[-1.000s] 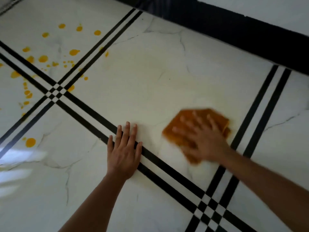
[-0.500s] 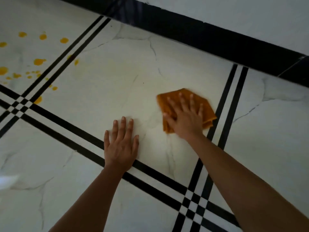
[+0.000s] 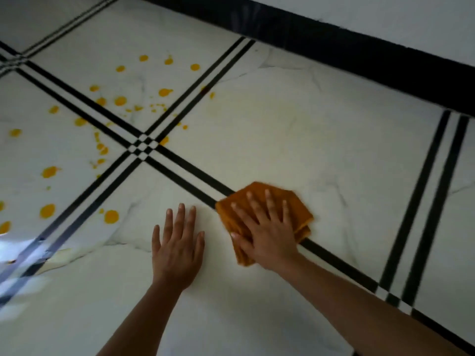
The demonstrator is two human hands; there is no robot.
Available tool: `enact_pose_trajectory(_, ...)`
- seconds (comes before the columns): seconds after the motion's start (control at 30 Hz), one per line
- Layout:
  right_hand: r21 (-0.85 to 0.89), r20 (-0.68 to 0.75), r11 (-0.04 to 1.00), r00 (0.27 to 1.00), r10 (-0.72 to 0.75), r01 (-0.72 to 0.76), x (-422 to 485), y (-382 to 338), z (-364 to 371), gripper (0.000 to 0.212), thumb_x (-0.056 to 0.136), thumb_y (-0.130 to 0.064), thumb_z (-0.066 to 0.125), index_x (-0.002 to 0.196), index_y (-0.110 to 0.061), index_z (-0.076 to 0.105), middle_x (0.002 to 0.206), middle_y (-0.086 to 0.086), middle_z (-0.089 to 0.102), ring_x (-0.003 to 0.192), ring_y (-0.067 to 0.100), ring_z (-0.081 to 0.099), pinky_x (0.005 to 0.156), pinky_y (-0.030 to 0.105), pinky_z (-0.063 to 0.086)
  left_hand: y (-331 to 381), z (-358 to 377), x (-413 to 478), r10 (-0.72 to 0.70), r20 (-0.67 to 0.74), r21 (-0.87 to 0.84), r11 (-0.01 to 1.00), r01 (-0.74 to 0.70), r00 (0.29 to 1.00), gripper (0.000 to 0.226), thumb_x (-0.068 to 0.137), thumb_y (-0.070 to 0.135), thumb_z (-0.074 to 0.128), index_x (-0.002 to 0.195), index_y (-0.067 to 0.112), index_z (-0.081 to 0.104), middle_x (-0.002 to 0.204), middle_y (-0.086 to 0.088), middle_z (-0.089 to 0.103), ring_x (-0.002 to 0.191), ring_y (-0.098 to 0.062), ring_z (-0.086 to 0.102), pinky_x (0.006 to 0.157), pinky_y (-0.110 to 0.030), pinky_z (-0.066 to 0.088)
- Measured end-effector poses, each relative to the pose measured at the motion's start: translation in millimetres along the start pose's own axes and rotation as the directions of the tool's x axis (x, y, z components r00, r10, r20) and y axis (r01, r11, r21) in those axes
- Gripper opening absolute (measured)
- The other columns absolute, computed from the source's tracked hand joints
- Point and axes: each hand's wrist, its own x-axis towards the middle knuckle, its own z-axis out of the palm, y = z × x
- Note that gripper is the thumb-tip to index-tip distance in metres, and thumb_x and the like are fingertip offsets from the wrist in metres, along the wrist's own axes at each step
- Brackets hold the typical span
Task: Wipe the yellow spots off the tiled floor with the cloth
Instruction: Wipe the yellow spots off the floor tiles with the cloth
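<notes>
Two hands are lying flat on the tiled floor (image 3: 282, 129).
The folded orange cloth (image 3: 300, 214) is sitting across a black stripe under the spread right hand (image 3: 267, 232); the left hand (image 3: 177, 250), fingers open, is pressing bare tile beside it, yellow spots (image 3: 111, 216) scattered to the left.

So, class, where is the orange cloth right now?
In the head view, the orange cloth lies right of centre, flat under the right hand, across a black double stripe, beside the left hand.

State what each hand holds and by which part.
Right hand presses flat on the orange cloth, palm over its near half, not gripping. Left hand rests bare on the floor.
</notes>
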Motion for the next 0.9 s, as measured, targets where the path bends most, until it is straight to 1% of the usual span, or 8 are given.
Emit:
enact_pose_trajectory(0.07,-0.064,-0.012,0.995,0.997,-0.082,0.082,26,-6,-2,0.061,0.085,-0.067,0.015,0.142,-0.046,0.024,0.154,0.0,0.027,0.142,0.035,0.018,0.109,0.06,0.014,-24,-2,-4,-0.039,0.005,0.009,0.999,0.039,0.999,0.069,0.083,0.055,-0.005,0.147,0.029,-0.003,0.154,0.007,-0.01,0.141,-0.014,-0.013,0.114,-0.041,-0.004)
enact_pose_trajectory(0.17,0.026,0.019,0.97,0.97,0.243,-0.243,56,-29,-5,0.064,0.089,-0.066,0.017,0.146,-0.043,-0.002,0.159,0.0,-0.005,0.143,0.035,-0.014,0.111,0.059,-0.006,-56,-4,-9,-0.094,-0.008,0.002,0.996,0.094,0.996,0.07,0.083,0.054,-0.004,0.148,0.028,-0.001,0.156,0.005,-0.005,0.143,-0.015,-0.009,0.114,-0.042,-0.001)
enact_pose_trajectory(0.23,0.014,0.048,0.986,0.985,0.168,-0.169,51,-65,-1,0.068,0.088,-0.067,0.015,0.145,-0.04,-0.012,0.158,0.002,-0.015,0.141,0.037,-0.022,0.11,0.06,-0.01,-80,-7,-9,-0.096,-0.026,0.014,0.995,0.097,0.995,0.071,0.083,0.054,-0.004,0.148,0.026,0.0,0.157,0.003,-0.002,0.143,-0.017,-0.006,0.114,-0.042,0.0)
enact_pose_trajectory(0.33,0.03,0.25,1.0,0.968,-0.006,-0.001,44,-90,-9,0.071,0.086,-0.07,0.014,0.144,-0.041,-0.016,0.155,-0.001,-0.023,0.14,0.034,-0.026,0.11,0.058,-0.01,-111,-17,-5,-0.057,-0.057,0.03,0.998,0.059,0.997,0.073,0.083,0.056,-0.006,0.148,0.023,-0.002,0.157,0.001,-0.001,0.143,-0.017,-0.009,0.114,-0.041,-0.003)
enact_pose_trajectory(0.4,0.114,0.26,0.993,0.966,0.006,-0.037,52,-77,-30,0.066,0.089,-0.066,0.018,0.147,-0.04,0.0,0.158,-0.005,-0.009,0.144,0.026,-0.013,0.113,0.053,0.0,-111,-24,4,0.01,-0.096,0.005,1.0,-0.009,0.995,0.074,0.083,0.059,-0.009,0.146,0.02,-0.006,0.156,0.0,-0.003,0.141,-0.017,-0.012,0.113,-0.038,-0.006)
enact_pose_trajectory(0.57,0.205,0.018,0.974,0.995,0.098,-0.1,43,-22,-52,0.053,0.096,-0.05,0.031,0.144,-0.027,0.032,0.151,-0.001,0.034,0.142,0.019,0.022,0.112,0.043,0.024,-24,-30,30,0.082,-0.179,-0.278,0.952,-0.131,0.98,0.073,0.085,0.057,0.003,0.147,0.018,-0.002,0.151,0.004,-0.011,0.141,-0.013,-0.013,0.112,-0.033,-0.01)
enact_pose_trajectory(0.73,0.227,-0.016,0.951,0.976,0.219,-0.209,30,9,-54,0.048,0.098,-0.039,0.034,0.143,-0.021,0.035,0.15,0.004,0.036,0.143,0.022,0.02,0.114,0.044,0.023,63,1,59,0.123,0.014,-0.205,0.972,-0.118,0.992,0.072,0.093,0.058,0.013,0.148,0.016,-0.006,0.157,-0.005,-0.006,0.142,-0.025,-0.015,0.11,-0.047,-0.016)
enact_pose_trajectory(0.9,0.149,-0.02,0.988,0.999,0.038,-0.035,43,-7,-55,0.048,0.099,-0.039,0.033,0.142,-0.02,0.037,0.149,0.005,0.037,0.143,0.023,0.021,0.112,0.045,0.025,-1,0,52,0.045,-0.028,-0.074,0.996,-0.047,0.999,0.077,0.088,0.067,0.014,0.146,0.025,-0.013,0.157,-0.001,-0.01,0.142,-0.027,-0.017,0.109,-0.054,-0.016)
